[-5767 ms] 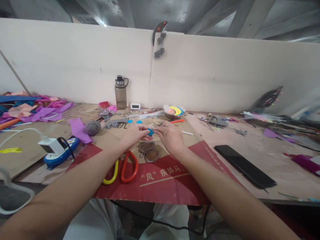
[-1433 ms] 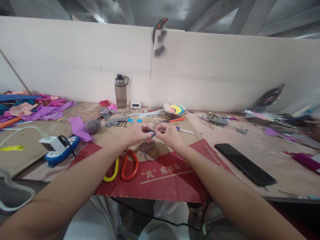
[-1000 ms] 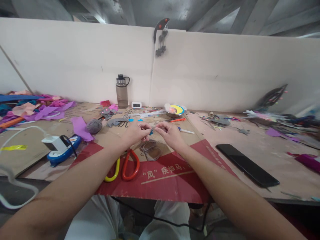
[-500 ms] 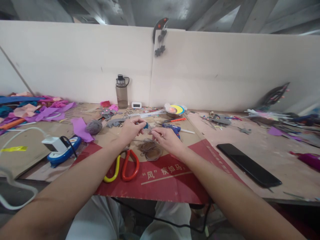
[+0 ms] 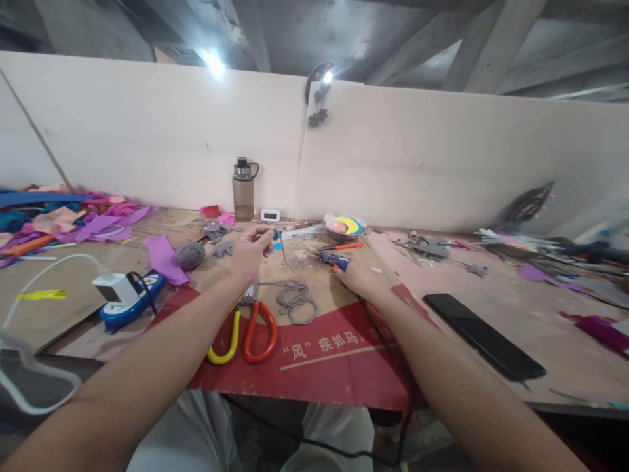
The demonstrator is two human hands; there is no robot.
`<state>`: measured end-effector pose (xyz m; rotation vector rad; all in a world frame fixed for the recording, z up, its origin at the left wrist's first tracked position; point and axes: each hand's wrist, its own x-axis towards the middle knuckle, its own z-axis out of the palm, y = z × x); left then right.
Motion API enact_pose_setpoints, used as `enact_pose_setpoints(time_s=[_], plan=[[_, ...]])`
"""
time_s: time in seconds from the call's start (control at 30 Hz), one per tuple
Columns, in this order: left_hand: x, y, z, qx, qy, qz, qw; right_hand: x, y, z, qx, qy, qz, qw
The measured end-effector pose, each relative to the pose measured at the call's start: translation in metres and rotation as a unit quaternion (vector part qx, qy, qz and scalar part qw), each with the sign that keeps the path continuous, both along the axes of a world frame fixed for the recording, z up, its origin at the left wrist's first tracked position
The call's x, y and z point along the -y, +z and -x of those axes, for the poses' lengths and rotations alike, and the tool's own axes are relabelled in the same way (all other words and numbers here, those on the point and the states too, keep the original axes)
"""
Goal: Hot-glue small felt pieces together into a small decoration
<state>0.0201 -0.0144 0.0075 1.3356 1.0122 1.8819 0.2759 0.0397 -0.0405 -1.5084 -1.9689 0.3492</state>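
My left hand (image 5: 249, 250) is closed in a pinch on a small blue piece (image 5: 276, 234), mostly hidden by the fingers. A strand of grey yarn (image 5: 284, 252) hangs down beside it. My right hand (image 5: 358, 275) is wrapped round a blue glue gun (image 5: 334, 260) whose nozzle points left. Between and below the hands, loose loops of grey yarn (image 5: 297, 303) lie on the cardboard. Scissors (image 5: 260, 333) with one red and one yellow handle rest under my left forearm, their blades partly hidden. A ball of grey yarn (image 5: 189, 255) sits left of my left hand.
A water bottle (image 5: 243, 190), a small white clock (image 5: 270, 216) and a metal bowl (image 5: 339, 234) stand at the back. A black phone (image 5: 484, 335) lies right, a blue power strip (image 5: 132, 305) left. Felt scraps (image 5: 73, 219) pile up far left. A black cord runs below my right hand.
My right hand has left the small piece near my left hand, moved right and taken hold of the glue gun. My left hand has shifted slightly left, still pinching the blue piece.
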Motion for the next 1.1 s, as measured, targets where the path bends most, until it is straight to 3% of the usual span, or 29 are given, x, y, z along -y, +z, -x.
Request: enact_pose_setpoints(time_s=[0.1,0.2,0.33,0.53,0.7,0.9,1.1], plan=[[0.001,-0.001,0.0,-0.01,-0.01,0.007,1.0,0.0,0.0,0.004,0.031,-0.046,0.053,0.997],[0.001,-0.001,0.0,0.0,-0.023,0.02,1.0,0.008,0.017,0.009,-0.022,-0.052,0.079,0.995],[0.0,-0.002,0.0,0.01,-0.034,0.029,0.999,0.027,0.041,0.023,-0.125,-0.026,0.046,0.991],[-0.002,-0.005,0.001,0.074,-0.058,0.078,0.993,0.048,0.044,0.05,-0.343,0.13,0.023,0.93],[0.0,-0.001,0.0,0.116,-0.083,0.113,0.983,0.058,0.044,0.054,-0.333,0.162,0.022,0.929],[-0.001,-0.004,-0.002,0.09,-0.088,0.099,0.987,0.063,0.048,0.053,-0.297,0.16,-0.007,0.941],[0.001,-0.003,-0.003,0.034,-0.036,0.048,0.998,0.062,0.043,0.053,-0.203,0.139,-0.109,0.963]])
